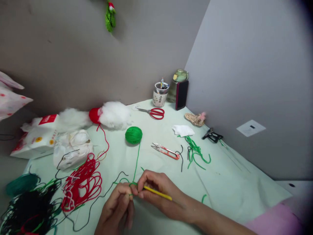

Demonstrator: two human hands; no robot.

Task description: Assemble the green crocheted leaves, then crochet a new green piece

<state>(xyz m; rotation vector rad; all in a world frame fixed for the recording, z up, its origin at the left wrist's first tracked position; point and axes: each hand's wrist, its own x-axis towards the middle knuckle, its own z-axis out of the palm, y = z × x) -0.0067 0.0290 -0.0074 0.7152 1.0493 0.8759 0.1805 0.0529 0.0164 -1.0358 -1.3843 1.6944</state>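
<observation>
Pale green and wrinkled, the table (pixel 227 186) meets gray walls (pixel 73 58). Pen-fashion, my right hand (pixel 164 186) pinches a yellow tool (pixel 158 193), probably for fine control; my left hand (pixel 118 204) pinches green yarn (pixel 138 160), seemingly to steady it. That strand leads to the green ball (pixel 133 135), set beyond my hands, perhaps to unwind freely. Right of the ball lie orange snips (pixel 166 151), apparently kept handy; farther back from it, red-handled scissors (pixel 149 112).

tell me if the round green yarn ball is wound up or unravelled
Wound up: the round green yarn ball is compact, with one thin strand running toward the left hand and right hand.
</observation>
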